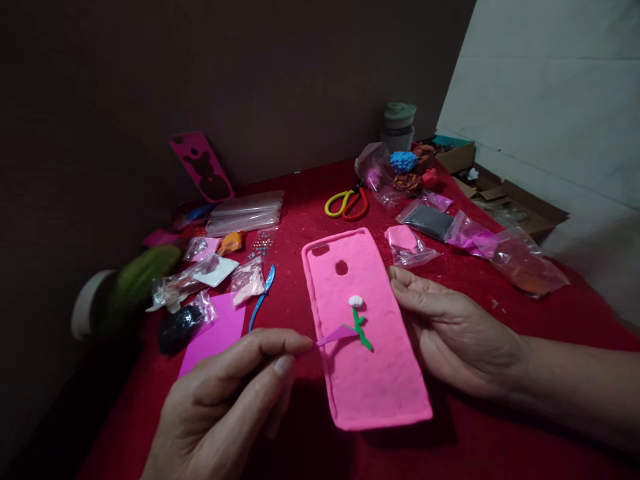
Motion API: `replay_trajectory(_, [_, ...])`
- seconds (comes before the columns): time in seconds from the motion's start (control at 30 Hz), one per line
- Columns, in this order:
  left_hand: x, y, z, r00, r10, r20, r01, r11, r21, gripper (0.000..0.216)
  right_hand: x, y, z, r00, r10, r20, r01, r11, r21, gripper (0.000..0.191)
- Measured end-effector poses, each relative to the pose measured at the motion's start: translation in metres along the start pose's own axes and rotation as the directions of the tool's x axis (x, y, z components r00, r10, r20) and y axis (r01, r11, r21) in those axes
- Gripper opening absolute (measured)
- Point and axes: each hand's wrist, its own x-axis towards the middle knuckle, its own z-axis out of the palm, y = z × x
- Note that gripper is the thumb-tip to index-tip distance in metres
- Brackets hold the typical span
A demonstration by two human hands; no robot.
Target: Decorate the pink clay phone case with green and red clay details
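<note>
A pink clay-covered phone case lies on the red cloth in front of me. On it sits a small flower: a white bud on a green stem with leaves. My left hand pinches a thin purple pointed tool, whose tip touches the stem. My right hand rests against the case's right edge, fingers curled along it and steadying it.
Scissors with yellow and red handles lie behind the case. Small plastic bags of clay spread to the right. Clear phone cases, a blue tool, a pink sheet and more bags lie left. A cardboard box stands at the back right.
</note>
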Motion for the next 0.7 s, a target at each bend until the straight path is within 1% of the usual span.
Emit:
replay_trajectory(0.13, [-0.0004, -0.0027, -0.0065, 1.000, -0.003, -0.010, 0.003, 1.000, 0.002, 0.016, 0.0008, -0.0001, -0.0001, 1.000, 0.003, 0.012, -0.003, 1.000, 0.022, 0.015])
replay_trajectory(0.27, [-0.0009, -0.0050, -0.0110, 0.997, 0.024, 0.067, -0.026, 0.999, 0.025, 0.016, 0.0014, -0.0005, -0.0003, 1.000, 0.004, 0.030, -0.005, 1.000, 0.019, 0.013])
replay_trajectory(0.3, [-0.0008, -0.0052, -0.0111, 0.998, 0.020, 0.066, -0.022, 1.000, 0.020, 0.016, 0.0015, -0.0006, -0.0004, 1.000, 0.002, 0.029, -0.003, 1.000, 0.019, 0.014])
replay_trajectory(0.43, [0.0004, -0.0038, -0.0074, 1.000, -0.018, -0.017, 0.019, 1.000, 0.016, 0.018, 0.0013, -0.0013, -0.0008, 1.000, 0.002, 0.005, -0.002, 1.000, 0.028, 0.016])
replay_trajectory(0.47, [0.0006, -0.0032, -0.0065, 1.000, -0.014, -0.015, 0.015, 1.000, 0.023, 0.018, 0.0012, -0.0015, -0.0009, 1.000, 0.002, 0.001, -0.002, 1.000, 0.030, 0.014])
replay_trajectory(0.57, [0.0009, -0.0023, -0.0054, 0.999, 0.036, 0.010, -0.037, 0.997, 0.062, 0.017, 0.0010, -0.0016, -0.0013, 1.000, 0.004, -0.011, -0.003, 1.000, 0.022, 0.009])
replay_trajectory(0.63, [0.0009, -0.0026, -0.0059, 0.998, 0.063, 0.011, -0.064, 0.994, 0.086, 0.016, 0.0008, -0.0012, -0.0016, 1.000, 0.006, -0.029, -0.005, 1.000, 0.007, 0.003])
replay_trajectory(0.7, [0.0011, -0.0035, -0.0070, 0.997, 0.082, 0.005, -0.082, 0.990, 0.114, 0.016, 0.0006, -0.0007, -0.0017, 0.999, 0.007, -0.051, -0.007, 1.000, -0.003, 0.011])
